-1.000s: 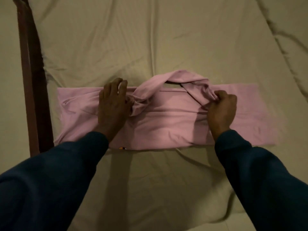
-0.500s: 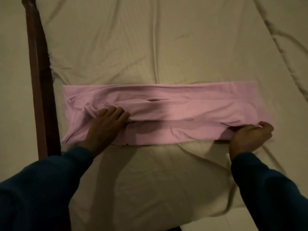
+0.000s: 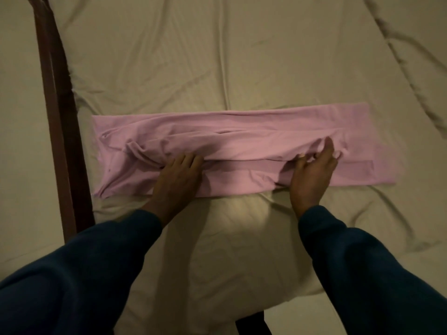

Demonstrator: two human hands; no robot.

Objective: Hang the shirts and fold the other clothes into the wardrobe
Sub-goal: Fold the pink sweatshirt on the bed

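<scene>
You have one pink garment [image 3: 242,146] in front of you, folded into a long flat band that runs crosswise over the bed sheet [image 3: 217,56]. Its left end lies just beside the dark wooden bed rail [image 3: 60,129] along the bed's left edge; its right end reaches toward the right side of the bed, where the sheet bunches into a ridge. The band's near long edge faces you, with a strip of bare sheet between it and the bed's near edge. The left half of the cloth is rumpled, with a small loop of fabric standing up near its middle; the right half lies flatter, in layered strips.

Two hands are on it, both in dark blue sleeves [image 3: 96,274]. Your left hand [image 3: 177,176] lies palm down on the near edge of the band, left of centre, fingers straight and close together, pressing the cloth flat and grasping nothing. Your right hand [image 3: 312,172] rests on the band right of centre, fingers spread and reaching forward, their tips at a small gather of wrinkles; whether those tips pinch the cloth or only press it, the picture does not show clearly.

One garment, two hands, one rail, one sheet: nothing else lies on the bed.
</scene>
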